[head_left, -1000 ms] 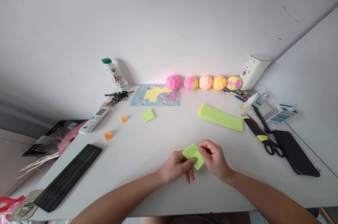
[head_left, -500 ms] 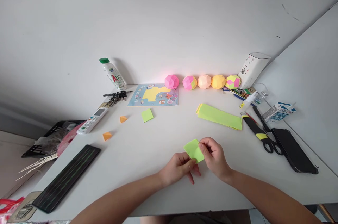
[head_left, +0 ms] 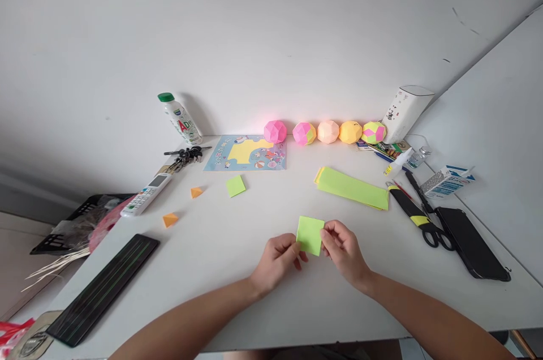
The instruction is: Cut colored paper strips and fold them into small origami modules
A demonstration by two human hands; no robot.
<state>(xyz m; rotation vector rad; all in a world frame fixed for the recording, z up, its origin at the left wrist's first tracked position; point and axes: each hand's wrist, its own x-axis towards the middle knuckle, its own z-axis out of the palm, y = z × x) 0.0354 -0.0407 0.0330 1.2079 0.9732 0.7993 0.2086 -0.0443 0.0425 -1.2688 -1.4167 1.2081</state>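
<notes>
The left hand and right hand are pinching opposite sides of a square lime-green paper; long lime-green paper strips are lying beyond the right hand.

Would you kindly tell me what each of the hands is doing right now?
Left hand: closed, pinching the left edge of the green paper square.
Right hand: closed, pinching the same square's right edge.
</notes>
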